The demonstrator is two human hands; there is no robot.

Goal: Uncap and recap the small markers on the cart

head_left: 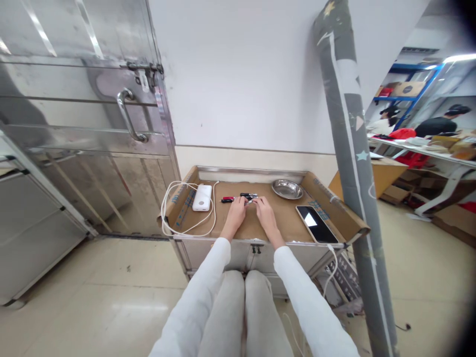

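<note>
My left hand and my right hand are close together over the cardboard-covered top, fingers closed in a pinch. Between their fingertips is a slim pen, of which only a short stretch shows. Just behind and to the left of my fingers lie a red and black pen and a black pen, partly covered by my hands. A shallow round steel dish stands to the right, beyond my right hand.
A white power bank with a looped white cable lies left. At the front right is a phone. Raised cardboard edges border the cart top. A long grey roll leans at right; people sit in the background.
</note>
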